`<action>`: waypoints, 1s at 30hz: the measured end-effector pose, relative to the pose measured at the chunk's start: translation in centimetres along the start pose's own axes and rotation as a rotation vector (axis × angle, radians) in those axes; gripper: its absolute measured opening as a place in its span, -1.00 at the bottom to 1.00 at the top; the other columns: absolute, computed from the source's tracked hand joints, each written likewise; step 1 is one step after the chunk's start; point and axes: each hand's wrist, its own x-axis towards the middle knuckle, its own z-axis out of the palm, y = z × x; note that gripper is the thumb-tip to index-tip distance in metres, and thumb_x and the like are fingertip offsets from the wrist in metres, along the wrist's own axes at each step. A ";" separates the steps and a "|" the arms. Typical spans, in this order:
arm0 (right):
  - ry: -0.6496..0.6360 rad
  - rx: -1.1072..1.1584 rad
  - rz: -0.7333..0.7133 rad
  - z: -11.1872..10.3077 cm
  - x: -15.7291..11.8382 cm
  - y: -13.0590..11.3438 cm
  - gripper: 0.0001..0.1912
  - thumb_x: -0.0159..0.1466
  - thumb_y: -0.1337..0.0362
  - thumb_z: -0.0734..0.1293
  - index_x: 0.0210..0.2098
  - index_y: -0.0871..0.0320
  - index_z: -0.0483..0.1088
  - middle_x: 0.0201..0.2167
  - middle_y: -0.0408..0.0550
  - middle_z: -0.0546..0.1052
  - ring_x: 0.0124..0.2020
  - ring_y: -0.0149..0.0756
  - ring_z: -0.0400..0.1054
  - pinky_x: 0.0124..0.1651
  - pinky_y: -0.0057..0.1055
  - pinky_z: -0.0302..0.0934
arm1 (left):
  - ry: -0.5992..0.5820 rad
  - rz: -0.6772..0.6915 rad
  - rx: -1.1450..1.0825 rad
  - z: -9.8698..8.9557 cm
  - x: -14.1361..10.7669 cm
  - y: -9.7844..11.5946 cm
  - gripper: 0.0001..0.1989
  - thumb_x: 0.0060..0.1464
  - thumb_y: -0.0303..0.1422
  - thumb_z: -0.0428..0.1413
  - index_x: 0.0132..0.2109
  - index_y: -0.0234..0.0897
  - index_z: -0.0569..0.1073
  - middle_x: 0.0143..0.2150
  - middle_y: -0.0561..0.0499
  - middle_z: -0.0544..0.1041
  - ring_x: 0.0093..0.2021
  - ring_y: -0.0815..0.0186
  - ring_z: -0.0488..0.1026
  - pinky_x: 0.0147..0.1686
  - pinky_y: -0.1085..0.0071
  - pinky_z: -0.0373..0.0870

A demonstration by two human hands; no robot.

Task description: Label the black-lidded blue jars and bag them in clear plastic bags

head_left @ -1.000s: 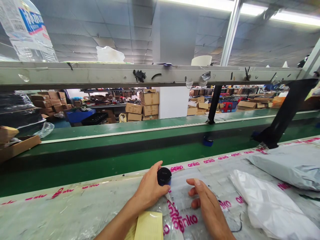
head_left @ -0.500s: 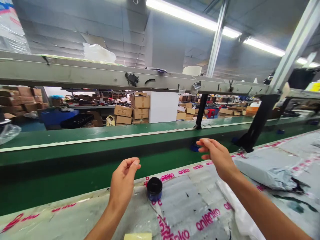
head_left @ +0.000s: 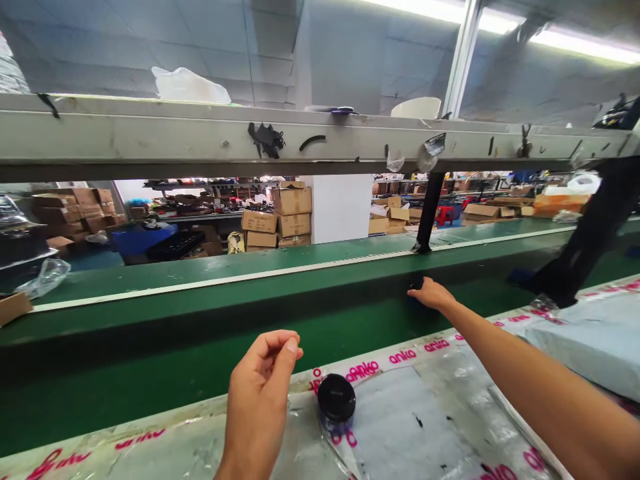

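My left hand [head_left: 263, 393] hovers at the near edge of the plastic-covered table [head_left: 415, 413], its thumb and fingertips pressed together; whether something tiny is between them cannot be made out. Just right of it stands a round jar [head_left: 337, 403] with a black lid. Out over the green conveyor [head_left: 350, 307], my right hand [head_left: 431, 293] is closed around a dark round item [head_left: 419, 285], much of which its fingers hide.
A grey shelf beam [head_left: 190, 137] crosses above the conveyor, held by black posts [head_left: 429, 210]. A pale plastic-wrapped package [head_left: 590, 340] lies at the right. Cardboard boxes [head_left: 293, 210] are stacked beyond.
My right hand has reached forward over the conveyor and closed on the dark round item there. My left hand stays pinched beside the jar. The view has shifted.
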 end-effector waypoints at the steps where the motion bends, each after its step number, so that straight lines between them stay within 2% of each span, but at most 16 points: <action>1: -0.013 -0.015 -0.004 0.2 -0.1 -0.1 -0.64 0.37 0.17 0.36 0.11 0.16 0.38 0.11 0.05 0.45 0.04 -0.11 0.42 0.07 -0.04 0.37 | -0.010 -0.007 -0.004 0.1 -0.1 -0.1 -0.58 0.03 0.04 0.20 -0.18 -0.22 0.54 -0.15 -0.05 0.62 -0.13 0.12 0.57 -0.13 0.29 0.50; 4: -0.006 -0.036 -0.060 -0.3 -1.4 -1.1 -0.61 0.37 0.15 0.36 0.13 0.16 0.37 0.11 0.06 0.46 0.05 -0.10 0.42 0.09 -0.02 0.34 | -0.047 -0.006 -0.017 0.2 -0.4 -0.3 -0.60 0.06 0.02 0.19 -0.17 -0.22 0.53 -0.14 -0.05 0.61 -0.12 0.13 0.57 -0.10 0.28 0.48; 7: 0.020 -0.019 -0.200 -1.7 -4.8 -2.4 -0.44 0.31 0.16 0.40 0.23 0.23 0.27 0.17 0.19 0.42 0.15 -0.01 0.36 0.19 -0.03 0.24 | -0.097 0.030 -0.023 0.4 -1.1 0.2 -0.62 0.10 -0.01 0.18 -0.15 -0.22 0.53 -0.15 -0.03 0.60 -0.13 0.15 0.56 -0.07 0.27 0.45; 10: -0.018 0.014 -0.384 -3.2 -10.5 -3.0 -0.32 0.20 0.20 0.45 0.25 0.29 0.26 0.22 0.26 0.39 0.21 0.03 0.31 0.25 -0.18 0.15 | -0.156 0.085 -0.032 0.3 -1.8 1.5 -0.67 0.13 -0.06 0.17 -0.15 -0.22 0.53 -0.17 -0.01 0.60 -0.15 0.18 0.55 -0.10 0.29 0.43; 13: -0.140 0.051 -0.524 -4.3 -17.6 -2.1 -0.37 0.12 0.14 0.46 0.14 0.22 0.36 0.08 0.13 0.52 0.07 -0.03 0.42 0.13 -0.26 0.25 | -0.198 0.135 -0.050 -0.2 -2.5 3.2 -0.71 0.16 -0.10 0.16 -0.15 -0.22 0.52 -0.21 0.01 0.59 -0.17 0.22 0.54 -0.14 0.33 0.42; 16: -0.293 0.080 -0.571 -4.2 -23.8 -0.7 -0.45 0.07 0.13 0.47 0.03 0.13 0.43 -0.06 0.03 0.57 -0.09 -0.10 0.47 -0.07 -0.31 0.32 | -0.219 0.161 -0.090 -0.9 -3.0 4.9 -0.72 0.15 -0.11 0.18 -0.15 -0.22 0.52 -0.23 0.02 0.59 -0.17 0.24 0.53 -0.15 0.37 0.43; 18: -0.370 0.061 -0.569 -3.6 -26.5 -0.2 -0.48 0.03 0.14 0.48 -0.02 0.11 0.45 -0.12 0.02 0.58 -0.15 -0.08 0.47 -0.13 -0.28 0.30 | -0.232 0.170 -0.117 -1.2 -3.3 5.8 -0.73 0.15 -0.12 0.19 -0.16 -0.23 0.53 -0.24 0.02 0.60 -0.18 0.25 0.53 -0.16 0.39 0.44; 20: -0.379 0.037 -0.578 -3.0 -27.9 0.1 -0.47 0.00 0.17 0.49 -0.03 0.14 0.47 -0.11 0.07 0.57 -0.12 -0.03 0.45 -0.08 -0.23 0.28 | -0.253 0.182 -0.135 -1.4 -3.6 6.6 -0.73 0.15 -0.14 0.20 -0.16 -0.25 0.53 -0.25 0.02 0.60 -0.21 0.27 0.53 -0.17 0.41 0.44; 22: -0.358 0.036 -0.585 -2.9 -28.4 0.1 -0.39 0.02 0.15 0.48 0.05 0.17 0.45 0.01 0.15 0.54 0.00 0.04 0.42 0.03 -0.17 0.25 | -0.271 0.199 -0.145 -1.5 -3.8 7.3 -0.75 0.15 -0.15 0.20 -0.17 -0.25 0.54 -0.25 0.02 0.60 -0.22 0.29 0.53 -0.18 0.42 0.45; 25: -0.252 0.127 -0.546 -3.8 -28.9 0.3 -0.36 0.19 -0.02 0.36 0.18 0.17 0.36 0.17 0.19 0.46 0.14 0.06 0.35 0.14 -0.11 0.19 | -0.278 0.238 -0.144 -1.7 -4.0 8.6 -0.75 0.15 -0.16 0.20 -0.18 -0.26 0.54 -0.25 0.01 0.60 -0.23 0.31 0.53 -0.18 0.43 0.45; 27: -0.180 0.236 -0.508 -4.6 -29.8 0.5 -0.44 0.32 -0.09 0.20 0.14 0.14 0.38 0.14 0.14 0.48 0.08 0.00 0.38 0.08 -0.13 0.23 | -0.288 0.270 -0.140 -1.9 -4.1 9.5 -0.74 0.17 -0.15 0.18 -0.19 -0.28 0.54 -0.26 0.01 0.60 -0.24 0.31 0.53 -0.18 0.42 0.45; 30: -0.268 0.318 -0.536 -4.3 -32.3 0.5 -0.54 0.36 -0.06 0.16 -0.01 0.11 0.45 -0.09 0.07 0.59 -0.13 -0.08 0.46 -0.09 -0.20 0.27 | -0.306 0.295 -0.119 -2.5 -4.5 9.9 -0.71 0.19 -0.13 0.15 -0.19 -0.28 0.54 -0.27 0.00 0.59 -0.25 0.29 0.53 -0.18 0.40 0.45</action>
